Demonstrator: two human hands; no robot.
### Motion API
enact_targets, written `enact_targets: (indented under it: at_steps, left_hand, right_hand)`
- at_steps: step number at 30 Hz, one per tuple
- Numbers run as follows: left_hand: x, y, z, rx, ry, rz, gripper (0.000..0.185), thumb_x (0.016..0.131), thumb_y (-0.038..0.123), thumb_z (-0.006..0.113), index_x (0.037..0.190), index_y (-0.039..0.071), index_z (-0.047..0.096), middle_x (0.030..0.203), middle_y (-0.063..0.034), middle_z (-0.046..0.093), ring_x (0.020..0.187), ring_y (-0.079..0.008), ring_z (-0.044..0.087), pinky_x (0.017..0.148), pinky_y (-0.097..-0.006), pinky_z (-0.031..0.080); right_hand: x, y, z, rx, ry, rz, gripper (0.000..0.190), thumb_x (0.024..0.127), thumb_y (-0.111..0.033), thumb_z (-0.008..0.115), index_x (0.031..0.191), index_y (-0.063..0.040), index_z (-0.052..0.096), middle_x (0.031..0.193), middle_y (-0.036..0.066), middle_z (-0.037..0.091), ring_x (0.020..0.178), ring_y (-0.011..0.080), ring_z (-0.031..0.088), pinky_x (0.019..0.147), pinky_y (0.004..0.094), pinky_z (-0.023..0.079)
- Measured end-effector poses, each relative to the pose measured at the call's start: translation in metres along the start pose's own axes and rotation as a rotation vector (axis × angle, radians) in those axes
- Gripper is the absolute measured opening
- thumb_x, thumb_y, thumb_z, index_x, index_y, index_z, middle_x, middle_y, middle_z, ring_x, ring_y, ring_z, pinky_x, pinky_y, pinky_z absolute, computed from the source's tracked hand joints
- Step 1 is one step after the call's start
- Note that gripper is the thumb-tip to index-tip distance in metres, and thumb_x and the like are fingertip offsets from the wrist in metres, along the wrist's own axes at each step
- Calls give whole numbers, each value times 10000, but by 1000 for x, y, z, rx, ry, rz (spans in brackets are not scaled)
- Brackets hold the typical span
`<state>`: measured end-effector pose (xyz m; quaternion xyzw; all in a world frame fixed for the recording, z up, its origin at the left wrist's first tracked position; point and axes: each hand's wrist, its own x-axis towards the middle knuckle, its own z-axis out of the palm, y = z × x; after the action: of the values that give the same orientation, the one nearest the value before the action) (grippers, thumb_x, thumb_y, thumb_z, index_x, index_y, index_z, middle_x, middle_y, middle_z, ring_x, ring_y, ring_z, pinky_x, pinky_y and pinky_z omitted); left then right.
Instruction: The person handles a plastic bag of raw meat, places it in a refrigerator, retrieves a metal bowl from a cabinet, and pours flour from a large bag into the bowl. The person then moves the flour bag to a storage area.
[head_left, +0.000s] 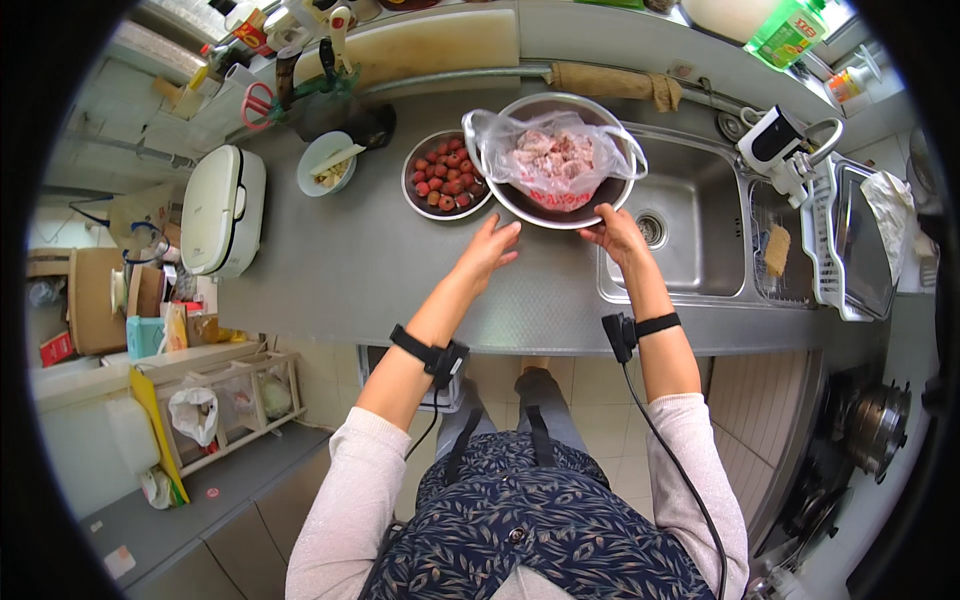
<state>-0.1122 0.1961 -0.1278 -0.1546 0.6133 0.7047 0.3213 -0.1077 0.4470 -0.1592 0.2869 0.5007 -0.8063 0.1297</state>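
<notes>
A metal bowl (517, 204) stands at the left edge of the sink, with an open clear plastic bag (607, 161) in it that holds pieces of raw meat (553, 154). My right hand (616, 236) touches the bowl's near right rim with its fingertips. My left hand (491, 247) is just below the bowl's left side, empty, fingers apart. Left of that bowl is a smaller metal bowl (409, 199) of round red fruits (448, 176). Farther left, a pale bowl (307, 169) holds small pale pieces and a whitish stalk.
A stainless steel sink (694, 259) with a faucet (810, 154) lies to the right, beside a yellow sponge (777, 251) and a white dish rack (825, 247). A white lidded appliance (217, 210) stands at the counter's left end. Scissors (257, 105) and knife handles rise at the back left.
</notes>
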Motion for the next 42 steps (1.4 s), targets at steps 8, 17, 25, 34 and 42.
enact_targets:
  at_steps: [8,17,25,34,42]
  left_hand:
    - [-118,-89,-102,161,-8,-23,360,971,249,551,1269,49,524,1144,-78,629,1024,-156,603,891,-292,484]
    - [-178,-223,-189,227,210,-109,397,912,203,620,1260,34,531,1220,-95,587,1027,-166,597,828,-277,485]
    - [-200,-240,-209,554,44,195,465,896,167,615,1325,44,486,1306,-125,493,1119,-218,564,924,-329,472]
    - [-230,-233,-226,1274,219,625,588,800,135,650,1343,23,454,1447,-213,358,1326,-378,350,1078,-460,325]
    - [-260,-284,-246,1551,116,464,706,832,191,656,1451,87,332,1528,-179,249,1413,-354,231,1130,-501,241]
  right_hand:
    - [-45,32,13,-55,-273,-25,537,959,-504,485,1222,-37,499,1079,105,633,869,184,653,748,320,559]
    - [-156,269,50,-73,-361,535,268,966,-138,509,1193,-3,555,1109,119,640,969,208,633,854,361,531]
    - [-110,358,85,716,109,109,297,906,76,418,1168,-22,517,1161,151,569,1111,316,555,1047,464,424]
    - [-145,396,89,664,142,-60,79,960,-119,548,980,-43,551,1035,122,617,1027,270,593,951,407,494]
    - [-245,450,66,507,163,64,182,947,-147,589,1060,-29,509,1049,111,616,943,238,620,887,391,525]
